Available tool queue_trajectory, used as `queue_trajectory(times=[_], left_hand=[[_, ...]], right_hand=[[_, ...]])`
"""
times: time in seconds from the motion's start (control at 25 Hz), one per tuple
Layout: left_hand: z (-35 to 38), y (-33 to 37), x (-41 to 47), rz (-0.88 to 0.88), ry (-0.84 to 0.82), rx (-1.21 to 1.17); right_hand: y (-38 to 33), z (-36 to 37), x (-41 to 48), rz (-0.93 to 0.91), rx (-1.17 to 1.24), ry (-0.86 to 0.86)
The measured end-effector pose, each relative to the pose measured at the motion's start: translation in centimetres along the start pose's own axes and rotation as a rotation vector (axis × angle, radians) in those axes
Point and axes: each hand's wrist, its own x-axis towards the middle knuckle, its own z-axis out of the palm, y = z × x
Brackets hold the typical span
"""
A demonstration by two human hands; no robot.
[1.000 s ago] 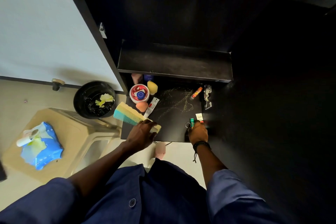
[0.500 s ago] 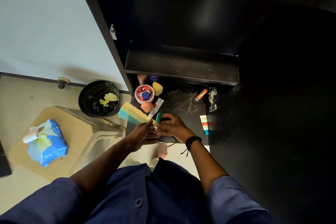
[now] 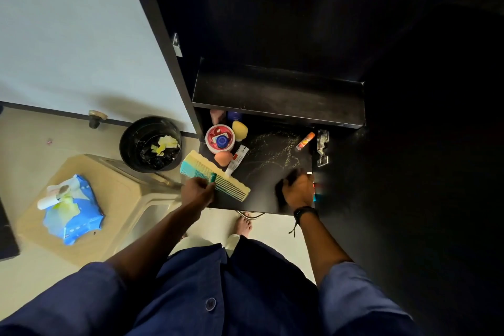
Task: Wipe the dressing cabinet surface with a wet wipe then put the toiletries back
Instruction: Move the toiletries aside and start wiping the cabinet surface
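Head view: on the black cabinet surface, the left hand at 7 o'clock clamps a yellow-teal comb and a small green tube. The right hand, at 5 o'clock, is blurred; its grip cannot be told. At 11 o'clock sits a red-white tub holding small items. The floor bin holds crumpled yellow wipes. A blue wipe pack lies on a stool.

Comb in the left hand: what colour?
Pale yellow fading to teal at one end, on the comb; head view.

Right hand moved right to small tube, green stick now in left hand
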Motion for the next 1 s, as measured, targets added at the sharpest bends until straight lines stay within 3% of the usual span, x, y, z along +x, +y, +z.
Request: queue_trajectory(times=[0.16, 0.28, 0.6, 1.0], left_hand=[[-0.5, -0.1, 1.3, 0.055, 0.053, 0.153], [-0.4, 0.4, 1.7, 0.074, 0.057, 0.137], [0.5, 0.2, 1.7, 0.201, -0.111, 0.267], [-0.9, 0.3, 1.2, 0.273, -0.147, 0.359]], right_hand=[[1.7, -0.8, -0.3, 0.034, -0.235, -0.094], [1.6, 0.1, -1.0, -0.004, -0.199, -0.044], [2.1, -0.2, -1.2, 0.042, -0.305, -0.051], [-6.3, 6.5, 1.9, 0.017, 0.228, -0.359]])
